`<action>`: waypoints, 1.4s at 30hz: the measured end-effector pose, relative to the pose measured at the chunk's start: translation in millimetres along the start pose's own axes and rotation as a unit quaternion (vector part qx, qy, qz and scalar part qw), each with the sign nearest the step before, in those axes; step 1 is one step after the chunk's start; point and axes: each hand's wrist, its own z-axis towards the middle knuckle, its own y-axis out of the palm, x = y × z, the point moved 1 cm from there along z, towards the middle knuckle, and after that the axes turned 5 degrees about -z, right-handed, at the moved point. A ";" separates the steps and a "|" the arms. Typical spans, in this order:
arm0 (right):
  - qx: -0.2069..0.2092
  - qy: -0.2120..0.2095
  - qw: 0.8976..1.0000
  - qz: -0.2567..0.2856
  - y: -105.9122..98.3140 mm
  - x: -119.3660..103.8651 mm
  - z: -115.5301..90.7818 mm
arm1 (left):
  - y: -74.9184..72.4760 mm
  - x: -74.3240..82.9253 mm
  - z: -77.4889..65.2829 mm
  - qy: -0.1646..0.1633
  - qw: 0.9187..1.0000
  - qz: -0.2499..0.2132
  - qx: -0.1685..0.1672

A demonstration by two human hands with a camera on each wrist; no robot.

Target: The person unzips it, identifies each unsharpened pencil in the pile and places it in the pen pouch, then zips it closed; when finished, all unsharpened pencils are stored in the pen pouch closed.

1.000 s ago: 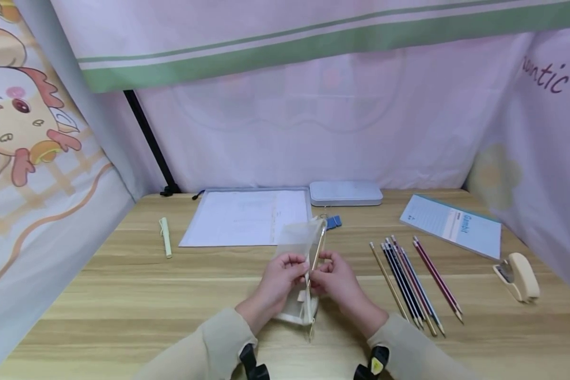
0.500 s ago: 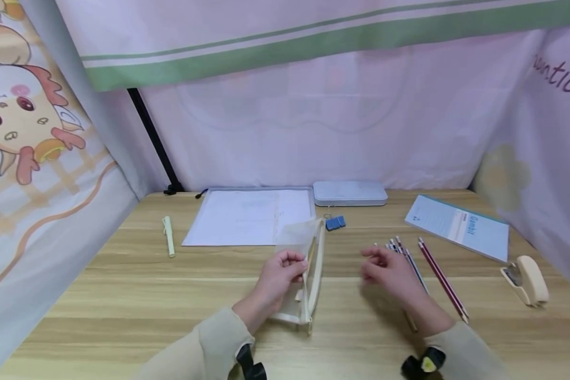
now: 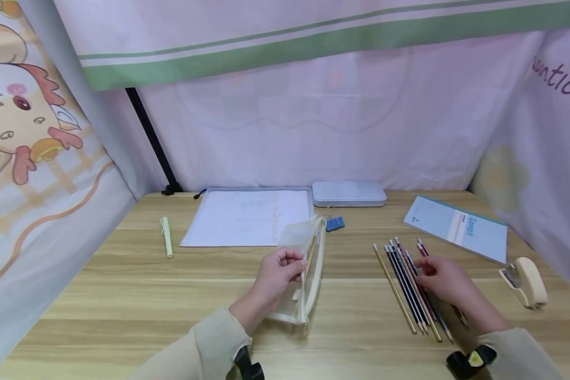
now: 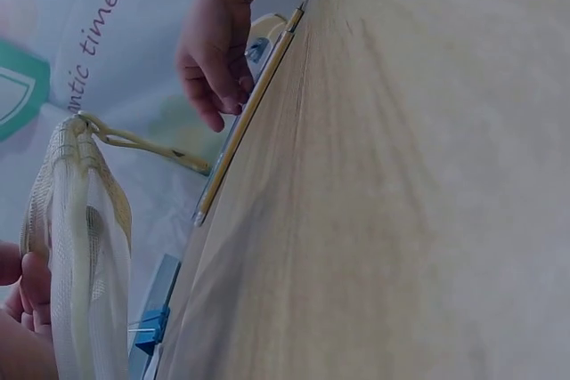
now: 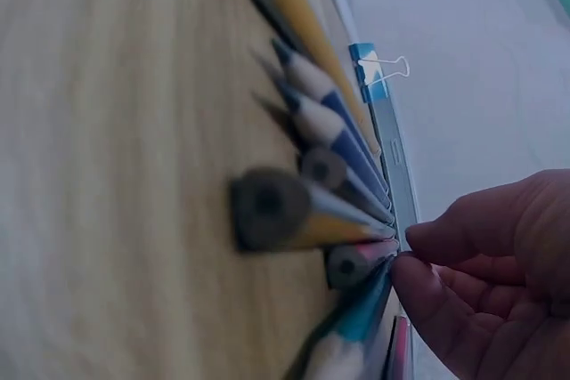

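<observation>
My left hand (image 3: 277, 274) pinches the rim of a pale mesh zip pouch (image 3: 315, 279), whose mouth stands agape above the table. A gold pencil (image 3: 310, 256) shows inside that mouth. My right hand (image 3: 444, 279) is at the right side of a row of several pencils (image 3: 404, 287), gold, dark blue and dark red. In the right wrist view, thumb and forefinger (image 5: 436, 287) stand a little apart, right by a teal pencil (image 5: 356, 318) and a pink-sided one (image 5: 356, 260). The zip pull (image 4: 151, 144) juts from the pouch in the left wrist view.
Behind the pouch lie a paper-covered clipboard (image 3: 244, 219), a blue binder clip (image 3: 334, 224) and a flat pale tin (image 3: 349, 194). A light green pen (image 3: 166, 237) is at the left. A blue notepad (image 3: 456, 227) and a cream stapler (image 3: 524, 282) lie at the right.
My right hand has let go of the gold pencil at the pouch and moved right to the pencil row. The left hand keeps its hold on the pouch, almost in place.
</observation>
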 end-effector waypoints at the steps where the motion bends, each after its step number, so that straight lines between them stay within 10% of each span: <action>1: -0.003 -0.005 1.000 -0.012 -0.5 -0.2 1.2 | 0.1 0.1 -0.1 0.001 1.000 0.001 0.001; 14: -0.042 -0.029 0.990 -0.128 -3.4 -12.2 17.7 | 1.2 -2.4 -1.7 0.008 1.000 -0.009 -0.005; 25: -0.067 0.016 0.990 -0.120 -8.2 -2.7 31.4 | 3.3 -2.7 -1.2 0.010 1.000 -0.021 -0.006; 35: -0.006 0.069 0.990 0.120 -7.9 -21.4 14.5 | 5.2 -3.5 -2.0 0.006 1.000 -0.022 -0.012; 42: 0.051 0.059 0.914 0.397 18.7 -84.5 12.6 | 11.6 -3.6 -2.6 0.002 0.999 -0.025 -0.022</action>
